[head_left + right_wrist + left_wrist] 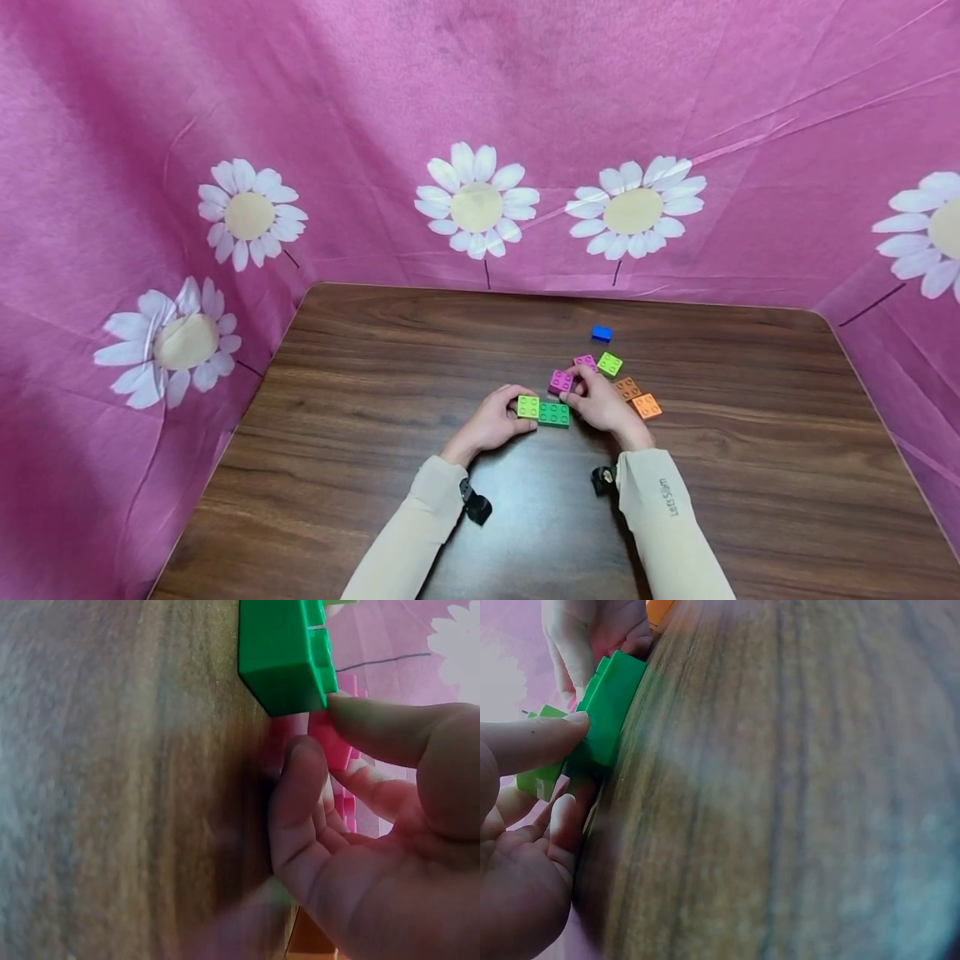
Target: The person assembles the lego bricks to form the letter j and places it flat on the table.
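Observation:
My left hand (497, 418) grips a lime brick (528, 407) between thumb and fingers. That brick sits on the left end of a longer green brick (554, 415), whose studs face up on the table. Just behind the green brick, my right hand (602, 403) pinches a magenta brick (559, 382). In the right wrist view, the right thumb is right at the corner of the green brick (277, 660), with the magenta brick (330, 739) partly hidden behind the fingers. A second magenta brick (585, 362) lies beyond the right fingertips.
Another lime brick (610, 364) stands right of the second magenta one. A dark orange brick (627, 388) and a lighter orange brick (647, 406) lie right of my right hand. Farther back is a blue brick (602, 333). Pink flowered cloth (360, 167) hangs behind the wooden table (360, 375).

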`<state>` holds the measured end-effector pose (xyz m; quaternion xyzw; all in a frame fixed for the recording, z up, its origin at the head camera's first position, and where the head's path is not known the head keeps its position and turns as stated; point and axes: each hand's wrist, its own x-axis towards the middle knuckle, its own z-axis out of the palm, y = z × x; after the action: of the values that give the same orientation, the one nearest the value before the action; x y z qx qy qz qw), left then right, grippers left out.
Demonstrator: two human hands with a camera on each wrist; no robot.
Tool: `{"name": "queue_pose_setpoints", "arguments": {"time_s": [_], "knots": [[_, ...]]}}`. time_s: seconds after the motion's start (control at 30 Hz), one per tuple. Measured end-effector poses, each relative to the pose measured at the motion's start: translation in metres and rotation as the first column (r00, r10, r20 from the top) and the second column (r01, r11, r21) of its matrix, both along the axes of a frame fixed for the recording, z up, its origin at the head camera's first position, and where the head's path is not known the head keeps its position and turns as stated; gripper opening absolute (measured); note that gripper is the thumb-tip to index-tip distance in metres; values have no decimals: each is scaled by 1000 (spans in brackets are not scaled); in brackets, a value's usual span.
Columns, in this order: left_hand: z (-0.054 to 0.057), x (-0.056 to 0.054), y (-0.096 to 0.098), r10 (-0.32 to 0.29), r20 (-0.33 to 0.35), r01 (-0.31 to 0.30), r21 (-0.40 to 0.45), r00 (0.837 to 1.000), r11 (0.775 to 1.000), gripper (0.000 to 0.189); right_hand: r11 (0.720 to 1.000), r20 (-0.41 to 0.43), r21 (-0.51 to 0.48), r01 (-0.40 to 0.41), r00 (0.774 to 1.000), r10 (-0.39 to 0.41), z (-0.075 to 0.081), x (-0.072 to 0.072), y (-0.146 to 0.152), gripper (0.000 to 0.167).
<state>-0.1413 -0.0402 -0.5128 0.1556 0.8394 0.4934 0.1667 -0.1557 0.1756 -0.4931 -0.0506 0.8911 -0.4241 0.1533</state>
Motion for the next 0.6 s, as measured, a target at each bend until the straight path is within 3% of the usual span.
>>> {"name": "queue_pose_setpoints", "arguments": {"time_s": [0.23,0.47,0.6], "knots": [[1,-1,-1,3,-3,-3,-31,1000,1000,39,991,103,-135,22,995,-8,3,3,4,37],[3,-4,-4,26,43,-28,31,999,999,40,969,131,-245,6,991,27,-4,6,13,40],[3,-6,-4,31,47,-32,11,998,999,39,965,149,-262,-25,987,66,-6,9,23,43]]}}
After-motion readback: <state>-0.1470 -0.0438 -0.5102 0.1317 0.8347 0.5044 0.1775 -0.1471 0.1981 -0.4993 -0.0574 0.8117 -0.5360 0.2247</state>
